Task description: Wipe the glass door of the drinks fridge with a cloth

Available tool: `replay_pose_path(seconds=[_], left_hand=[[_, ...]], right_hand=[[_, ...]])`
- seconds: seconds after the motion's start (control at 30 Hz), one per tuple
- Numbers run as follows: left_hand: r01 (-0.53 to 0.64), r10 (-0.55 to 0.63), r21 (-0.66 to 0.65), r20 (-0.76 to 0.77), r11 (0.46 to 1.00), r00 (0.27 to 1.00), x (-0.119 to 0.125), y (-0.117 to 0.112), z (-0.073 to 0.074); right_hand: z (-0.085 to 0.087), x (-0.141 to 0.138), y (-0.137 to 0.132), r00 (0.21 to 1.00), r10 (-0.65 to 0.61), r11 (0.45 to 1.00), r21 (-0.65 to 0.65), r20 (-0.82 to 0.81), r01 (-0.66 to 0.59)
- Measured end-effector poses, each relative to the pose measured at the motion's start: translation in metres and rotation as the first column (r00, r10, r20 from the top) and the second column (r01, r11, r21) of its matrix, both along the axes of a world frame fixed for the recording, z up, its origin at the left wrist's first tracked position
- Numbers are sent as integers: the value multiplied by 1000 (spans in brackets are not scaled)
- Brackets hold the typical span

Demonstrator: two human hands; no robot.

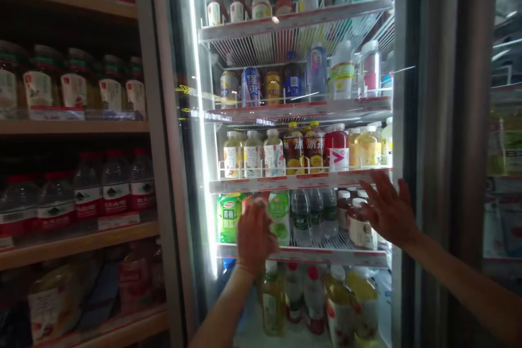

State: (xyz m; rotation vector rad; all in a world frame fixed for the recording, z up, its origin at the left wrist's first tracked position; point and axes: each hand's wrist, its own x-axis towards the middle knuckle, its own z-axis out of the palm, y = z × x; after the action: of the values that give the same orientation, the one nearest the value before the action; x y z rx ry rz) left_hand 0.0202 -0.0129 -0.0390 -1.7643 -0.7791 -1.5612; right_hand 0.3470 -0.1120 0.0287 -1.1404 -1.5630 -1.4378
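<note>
My left hand (255, 236) is raised in front of the lit drinks fridge, somewhat blurred. Its fingers point up and away with the thumb apart, and nothing shows in its grasp. Behind it stand a green carton (229, 218) and a rounder-marked green and white carton (279, 217), and the hand partly covers a reddish pack between them. Farther right, my right hand (387, 211) is open with spread fingers, near the fridge's right edge. It overlaps the view of a white-labelled jar-like bottle (362, 228). Whether either hand touches the glass, I cannot tell.
Reflections lie across the fridge front, as on glass. Inside, shelf rails (299, 179) hold several rows of bottles and cans. To the left, a wooden shelf (77, 128) carries bottled drinks and red-capped water bottles (116, 182). A dark metal frame (444, 119) runs along the right.
</note>
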Motion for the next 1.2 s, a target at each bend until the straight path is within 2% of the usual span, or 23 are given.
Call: replay_pose_path(seconds=[0.07,0.13,0.2,0.27,0.3,0.37,0.4,0.47,0.53,0.57,0.6,0.63,0.67,0.73,0.8,0.87,0.9,0.97,1.03,1.07,1.13,1.17,1.2], left_hand=[[-83,81,2,184,997,980,-39,15,12],[-127,118,7,316,992,941,-46,19,22],[-112,97,47,248,993,964,-17,11,26],[-34,33,110,6,993,999,31,-2,28],[7,7,135,-104,991,995,51,-8,29],[57,-9,173,-270,983,963,68,-14,32],[55,1,179,-298,982,954,62,-12,35],[3,44,190,-240,982,970,24,0,43],[-93,92,155,13,984,996,-24,15,54],[-136,115,105,184,985,976,-41,21,59],[-163,133,68,321,984,938,-49,24,64],[-170,139,44,394,984,908,-47,24,66],[-162,132,44,391,986,911,-34,21,68],[-103,83,109,176,989,981,10,8,67],[-17,36,168,-111,986,993,52,-6,64],[23,30,205,-252,978,967,65,-11,61],[12,45,218,-253,976,967,57,-8,60],[-65,96,213,-140,975,986,19,6,59],[-167,152,137,115,976,982,-24,22,61],[-203,177,82,253,976,951,-38,28,63],[-223,198,14,406,975,892,-42,30,67],[-215,189,23,387,976,902,-30,27,69],[-196,170,59,303,979,938,-12,20,70]], right_hand=[[-11,0,1,999,11,1000,18,-34,-10],[-18,-3,3,997,22,999,29,-74,-20],[-21,-4,4,997,13,999,43,-72,-10],[-20,-3,5,999,-8,998,68,-39,10],[-18,-2,5,1000,-14,997,80,-23,16],[-16,0,5,1000,-16,996,90,-1,16],[-15,0,4,1000,-13,995,96,7,13],[-15,0,4,1000,-14,995,102,10,13],[-16,-1,5,1000,-19,994,107,-1,19],[-16,-2,6,1000,-22,994,109,-6,23],[-17,-3,6,1000,-24,994,111,-9,25],[-17,-4,7,1000,-26,993,112,-9,26],[-17,-4,7,1000,-25,993,112,-12,26],[-18,-6,7,999,-12,994,110,-37,16],[-19,-6,6,996,16,996,93,-83,-8],[-19,-6,5,994,34,997,78,-108,-26],[-19,-6,5,994,36,996,80,-105,-28],[-19,-6,5,996,27,996,88,-87,-20],[-19,-8,5,996,16,995,96,-88,-7],[-19,-8,5,996,12,995,96,-94,-3],[-19,-10,5,995,8,995,99,-100,2],[-19,-10,6,994,10,995,101,-108,1],[-19,-10,6,993,14,995,102,-114,-2]])
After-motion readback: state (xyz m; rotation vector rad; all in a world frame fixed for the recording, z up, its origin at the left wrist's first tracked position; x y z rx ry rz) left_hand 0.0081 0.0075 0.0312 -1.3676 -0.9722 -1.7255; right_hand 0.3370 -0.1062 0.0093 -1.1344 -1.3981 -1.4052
